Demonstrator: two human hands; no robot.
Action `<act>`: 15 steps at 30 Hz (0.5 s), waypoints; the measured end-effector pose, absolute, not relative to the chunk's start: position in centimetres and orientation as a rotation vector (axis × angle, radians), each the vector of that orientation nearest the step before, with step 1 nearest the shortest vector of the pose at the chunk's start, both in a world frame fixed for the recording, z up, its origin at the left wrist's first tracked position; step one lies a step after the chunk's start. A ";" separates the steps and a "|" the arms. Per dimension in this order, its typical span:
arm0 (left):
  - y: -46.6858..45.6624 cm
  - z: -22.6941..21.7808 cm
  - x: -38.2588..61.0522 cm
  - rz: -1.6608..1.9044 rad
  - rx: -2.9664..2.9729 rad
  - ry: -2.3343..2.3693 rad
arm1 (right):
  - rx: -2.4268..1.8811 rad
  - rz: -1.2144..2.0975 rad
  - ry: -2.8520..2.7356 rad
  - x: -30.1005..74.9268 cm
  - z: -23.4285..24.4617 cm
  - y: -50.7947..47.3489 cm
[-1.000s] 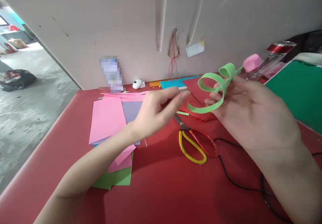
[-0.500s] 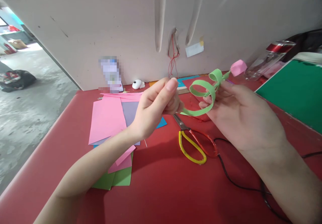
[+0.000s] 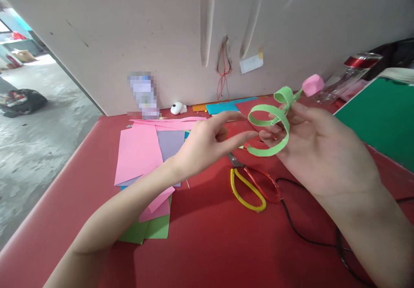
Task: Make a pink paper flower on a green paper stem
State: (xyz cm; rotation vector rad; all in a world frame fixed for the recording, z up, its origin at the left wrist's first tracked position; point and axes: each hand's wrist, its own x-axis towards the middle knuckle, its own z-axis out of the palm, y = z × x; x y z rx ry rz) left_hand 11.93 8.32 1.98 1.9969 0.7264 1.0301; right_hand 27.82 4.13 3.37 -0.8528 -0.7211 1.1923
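A paper flower with a pink bud [image 3: 313,85] and a curled green paper strip [image 3: 284,135] is pinched by its stem in my right hand [image 3: 326,150]. The strip forms a small loop near the bud and a larger curl whose loose end hangs free to the left. My left hand [image 3: 213,139] is just left of that curl, thumb and forefinger apart, with nothing between them. Below the hands, scissors [image 3: 247,186] with one yellow and one red handle lie on the red table [image 3: 213,245].
Pink paper sheets [image 3: 139,154], a purple sheet [image 3: 170,143] and green sheets [image 3: 158,226] lie at left. A phone [image 3: 144,94] leans on the wall beside a white earbud case [image 3: 177,108]. A glass bottle [image 3: 347,76], green board [image 3: 384,115] and black cable [image 3: 300,232] are at right.
My left hand has let go of the green strip's end and opened its fingers. The released strip has curled up toward my right hand, which has shifted slightly right with the flower.
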 end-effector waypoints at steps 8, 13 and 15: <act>9.0 1.5 11.7 1.009 2.052 0.666 | -0.869 1.114 -0.710 28.0 4.0 3.9; 10.1 1.1 11.5 1.253 1.682 0.642 | -0.859 1.063 -0.720 28.1 4.6 3.8; 10.3 1.1 11.6 1.267 1.552 0.559 | -0.879 1.038 -0.731 28.1 4.6 3.8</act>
